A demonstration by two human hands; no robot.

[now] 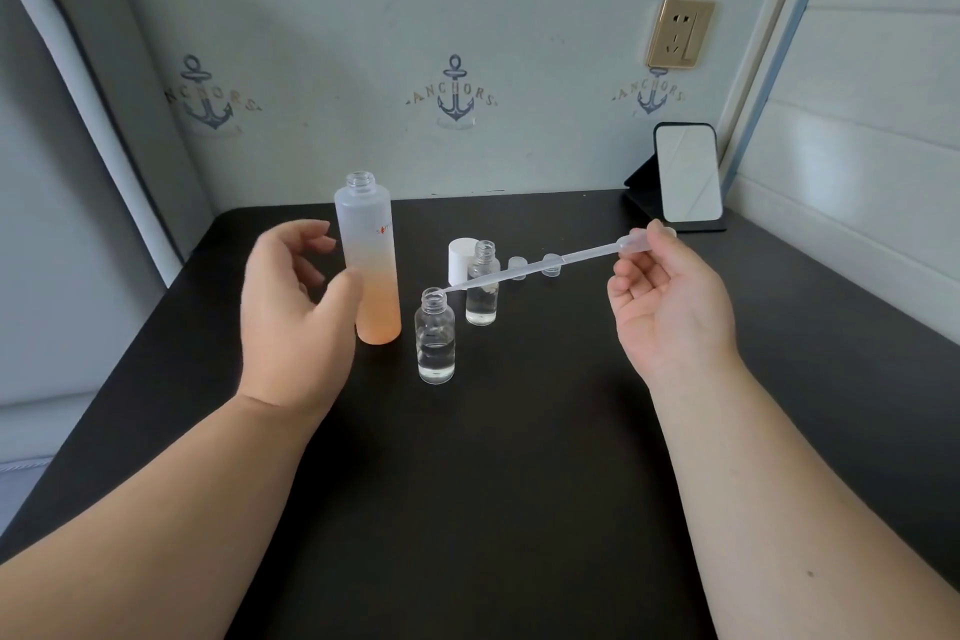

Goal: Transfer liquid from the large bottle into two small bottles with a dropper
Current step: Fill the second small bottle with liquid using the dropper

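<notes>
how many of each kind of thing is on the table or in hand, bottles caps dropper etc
large bottle: 1
small bottles: 2, the nearer and the farther
white cap: 1
small clear caps: 2, one beside the other
dropper: 1, pinched in the right hand
mirror: 1
total: 8
</notes>
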